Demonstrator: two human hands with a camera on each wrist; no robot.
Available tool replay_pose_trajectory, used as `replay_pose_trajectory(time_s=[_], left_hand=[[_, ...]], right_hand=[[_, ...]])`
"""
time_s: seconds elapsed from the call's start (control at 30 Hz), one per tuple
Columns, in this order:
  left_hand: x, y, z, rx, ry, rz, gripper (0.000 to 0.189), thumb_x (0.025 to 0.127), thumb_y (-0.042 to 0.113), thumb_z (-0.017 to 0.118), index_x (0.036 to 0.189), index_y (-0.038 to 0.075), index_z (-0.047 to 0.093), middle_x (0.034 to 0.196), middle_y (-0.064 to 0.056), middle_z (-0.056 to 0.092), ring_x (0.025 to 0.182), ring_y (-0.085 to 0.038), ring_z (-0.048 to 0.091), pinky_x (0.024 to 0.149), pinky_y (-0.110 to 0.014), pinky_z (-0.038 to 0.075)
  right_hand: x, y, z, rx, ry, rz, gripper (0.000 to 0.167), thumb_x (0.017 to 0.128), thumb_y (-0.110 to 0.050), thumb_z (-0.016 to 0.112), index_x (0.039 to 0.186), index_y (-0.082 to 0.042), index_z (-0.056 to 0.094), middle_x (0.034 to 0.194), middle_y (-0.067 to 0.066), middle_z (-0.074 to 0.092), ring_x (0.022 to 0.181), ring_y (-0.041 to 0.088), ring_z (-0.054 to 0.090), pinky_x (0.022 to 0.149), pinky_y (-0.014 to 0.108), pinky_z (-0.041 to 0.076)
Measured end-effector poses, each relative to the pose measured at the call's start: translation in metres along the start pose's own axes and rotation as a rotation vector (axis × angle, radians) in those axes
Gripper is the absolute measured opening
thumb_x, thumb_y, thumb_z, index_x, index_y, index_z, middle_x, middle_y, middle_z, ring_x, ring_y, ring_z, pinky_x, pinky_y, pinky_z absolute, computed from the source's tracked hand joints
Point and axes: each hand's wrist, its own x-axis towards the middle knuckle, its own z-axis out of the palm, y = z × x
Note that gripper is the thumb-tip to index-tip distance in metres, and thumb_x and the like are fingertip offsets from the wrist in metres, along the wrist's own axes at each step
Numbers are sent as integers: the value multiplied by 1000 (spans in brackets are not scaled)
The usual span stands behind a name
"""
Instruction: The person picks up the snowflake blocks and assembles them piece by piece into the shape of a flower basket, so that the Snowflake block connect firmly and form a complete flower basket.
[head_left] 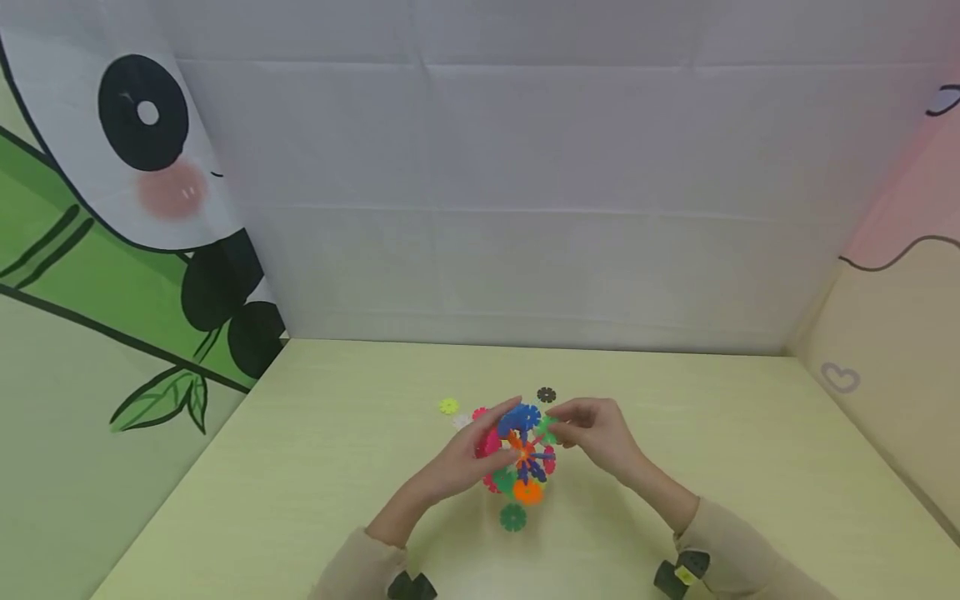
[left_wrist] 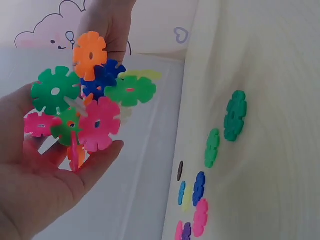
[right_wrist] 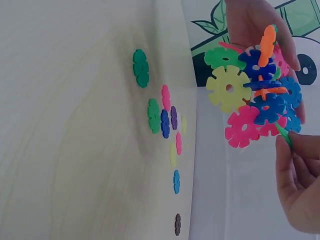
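A cluster of interlocked plastic snowflake discs [head_left: 528, 492] in pink, blue, green, orange and yellow is held above the table. My left hand [head_left: 467, 457] grips it from the left, thumb and fingers spread around its side. On the other side, my right hand [head_left: 600, 432] pinches a green snowflake disc [right_wrist: 284, 134] between thumb and fingertips. In the right wrist view that disc meets the cluster's edge beside a blue disc [right_wrist: 270, 108]; whether it is slotted in, I cannot tell. A yellow disc [right_wrist: 229, 88] faces the right wrist camera, and a pink one [left_wrist: 100, 124] the left.
Loose snowflake discs lie on the pale table [head_left: 315, 467]: a dark green one [head_left: 513, 517] nearest me, a brown one [head_left: 547, 395] behind the hands, a yellow one [head_left: 448, 406] at the left, and several others partly hidden. A white sheet [head_left: 525, 267] hangs behind.
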Motion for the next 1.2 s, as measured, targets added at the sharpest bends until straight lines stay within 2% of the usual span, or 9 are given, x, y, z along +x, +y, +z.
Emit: replay_pose_trajectory(time_s=[0.13,0.3,0.43,0.6,0.73,0.83,1.03,1.13,1.2], left_hand=[[1,-9,-1,-65,-16,13,61,87,16,61,140,25,33,137,-3,40,117,-25,47,86,-30,48],[-2,-20,-9,-159,19,7,61,83,6,63,138,15,37,131,-11,46,109,-26,54,85,-31,49],[-8,-25,-27,-168,86,-39,62,81,6,65,137,15,38,128,-14,48,107,-26,55,84,-32,50],[-19,-32,-55,-145,195,-78,64,80,5,67,136,17,39,127,-14,49,106,-26,55,83,-31,50],[-24,-33,-67,-120,209,-83,64,80,6,67,137,16,38,127,-16,48,105,-25,55,83,-30,50],[-25,-32,-69,-114,198,-84,65,80,7,67,137,15,38,126,-16,48,104,-24,56,83,-30,50],[-24,-26,-61,-153,190,-94,64,80,6,67,137,15,38,127,-15,49,105,-24,55,84,-33,50],[-22,-23,-54,-193,179,-90,64,80,5,66,137,16,37,128,-14,48,106,-22,55,85,-34,49],[-21,-21,-49,-217,171,-86,65,80,6,66,137,16,37,128,-14,48,105,-21,55,85,-33,49]], right_hand=[[4,4,3,-13,-55,-38,20,80,-2,66,97,9,64,86,21,66,66,18,64,61,27,54],[9,9,8,-41,-128,-62,25,83,-5,64,104,8,61,91,20,65,71,22,64,62,28,54],[11,20,12,-54,-162,-11,29,84,-12,64,108,4,60,93,16,65,77,26,63,63,29,54],[12,47,22,-180,-283,46,28,80,-12,68,104,0,63,91,7,64,78,18,59,62,25,51],[16,67,35,-262,-375,67,28,73,-7,73,100,-3,65,92,2,64,80,11,56,67,22,49],[18,73,43,-330,-405,63,29,70,-8,75,98,-6,67,90,-2,63,80,11,54,71,23,48],[19,68,47,-435,-417,44,24,67,-6,75,88,-9,64,82,-4,57,77,13,50,69,27,46],[16,63,44,-429,-412,38,22,68,-3,73,84,-11,60,78,-4,55,74,13,48,66,26,45],[12,57,39,-388,-393,43,20,70,-1,71,83,-10,59,78,-3,56,72,13,50,64,25,46]])
